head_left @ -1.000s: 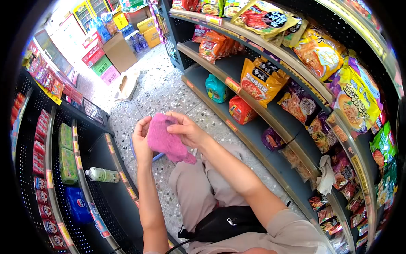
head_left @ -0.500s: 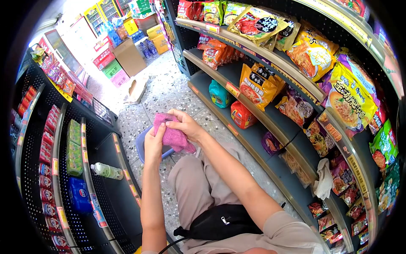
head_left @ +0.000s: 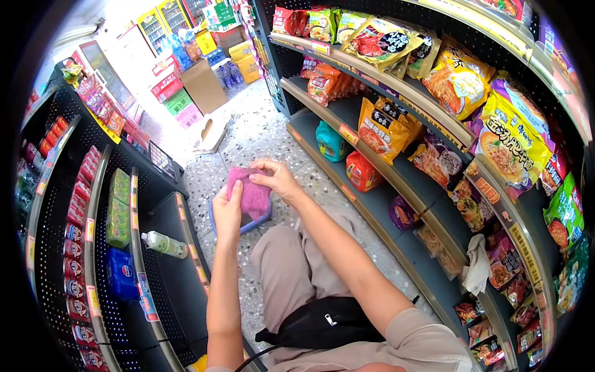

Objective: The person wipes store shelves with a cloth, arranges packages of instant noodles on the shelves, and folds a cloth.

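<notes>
A pink cloth is stretched between my two hands, in front of my knees. My left hand grips its left edge, thumb pressed on the front. With thumb and bent fingers, my right hand pinches the upper right corner. Just beneath the cloth a blue plastic basin stands on the floor, its inside mostly hidden by the cloth and my hands.
Shelves of noodle packets rise close on my right, with a white cloth draped over a lower edge. A bottle lies on the left shelf. Cardboard boxes and an open carton are on the floor ahead.
The bunched cloth has been spread flatter between my hands. My right hand has shifted slightly along its upper edge, and the whole view has turned a little to the left.
</notes>
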`<state>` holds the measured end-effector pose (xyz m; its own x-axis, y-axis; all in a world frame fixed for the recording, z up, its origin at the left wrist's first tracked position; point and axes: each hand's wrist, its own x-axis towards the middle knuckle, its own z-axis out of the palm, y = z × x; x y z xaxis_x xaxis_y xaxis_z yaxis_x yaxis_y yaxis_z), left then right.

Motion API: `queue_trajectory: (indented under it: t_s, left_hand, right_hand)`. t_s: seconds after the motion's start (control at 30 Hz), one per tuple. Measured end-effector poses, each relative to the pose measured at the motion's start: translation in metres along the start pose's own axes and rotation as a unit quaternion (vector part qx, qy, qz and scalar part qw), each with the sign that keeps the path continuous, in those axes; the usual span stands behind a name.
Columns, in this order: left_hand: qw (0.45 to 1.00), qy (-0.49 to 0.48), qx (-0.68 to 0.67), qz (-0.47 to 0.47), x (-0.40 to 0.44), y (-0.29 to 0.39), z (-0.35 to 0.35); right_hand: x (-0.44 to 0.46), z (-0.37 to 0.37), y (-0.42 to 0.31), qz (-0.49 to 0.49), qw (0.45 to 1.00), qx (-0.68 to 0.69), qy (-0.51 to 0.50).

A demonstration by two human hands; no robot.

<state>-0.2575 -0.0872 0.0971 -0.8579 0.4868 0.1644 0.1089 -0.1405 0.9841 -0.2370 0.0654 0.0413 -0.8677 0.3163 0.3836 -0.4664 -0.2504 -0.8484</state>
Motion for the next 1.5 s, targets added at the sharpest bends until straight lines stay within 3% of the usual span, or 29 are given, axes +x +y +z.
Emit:
queue_trajectory:
  t_s: [0.1, 0.2, 0.3, 0.63, 0.9, 1.07, 1.13, 1.17, 1.23, 1.3, 1.43, 1.5]
  left_hand:
    - [1.000, -0.012, -0.022, -0.009, -0.002, -0.002, -0.005]
    - [0.997, -0.029, -0.072, -0.004, -0.002, -0.002, -0.006]
    - [0.996, -0.038, -0.084, 0.004, -0.002, -0.004, -0.007]
    - [0.985, -0.031, -0.161, -0.056, -0.015, -0.009, 0.015]
    - [0.982, -0.036, -0.141, -0.122, -0.040, -0.024, 0.032]
    - [0.978, -0.056, -0.151, -0.132, -0.051, -0.032, 0.038]
    - [0.977, -0.058, -0.154, -0.134, -0.054, -0.035, 0.040]
    - [0.977, -0.057, -0.154, -0.136, -0.055, -0.037, 0.040]
    - [0.977, -0.056, -0.154, -0.138, -0.058, -0.041, 0.042]
    - [0.977, -0.061, -0.149, -0.139, -0.058, -0.047, 0.044]
    - [0.975, -0.064, -0.149, -0.152, -0.057, -0.054, 0.048]
    - [0.973, -0.063, -0.151, -0.161, -0.055, -0.053, 0.049]
  right_hand:
    - [-0.008, 0.008, -0.012, 0.108, 0.981, 0.151, -0.057]
    - [-0.013, 0.005, -0.008, 0.198, 0.949, 0.209, -0.128]
    - [-0.014, -0.001, 0.003, 0.203, 0.937, 0.233, -0.162]
    - [-0.047, -0.008, -0.024, 0.148, 0.932, 0.328, -0.046]
    - [-0.091, -0.089, -0.061, 0.151, 0.918, 0.351, 0.109]
    - [-0.133, -0.164, -0.093, 0.106, 0.939, 0.239, 0.224]
    - [-0.156, -0.175, -0.115, 0.067, 0.953, 0.083, 0.284]
    - [-0.166, -0.182, -0.122, 0.058, 0.951, -0.061, 0.298]
    - [-0.185, -0.195, -0.131, -0.003, 0.878, -0.378, 0.294]
    - [-0.202, -0.203, -0.131, -0.107, 0.686, -0.677, 0.244]
    - [-0.219, -0.197, -0.127, -0.047, 0.530, -0.830, 0.169]
    - [-0.221, -0.212, -0.108, -0.025, 0.478, -0.863, 0.163]
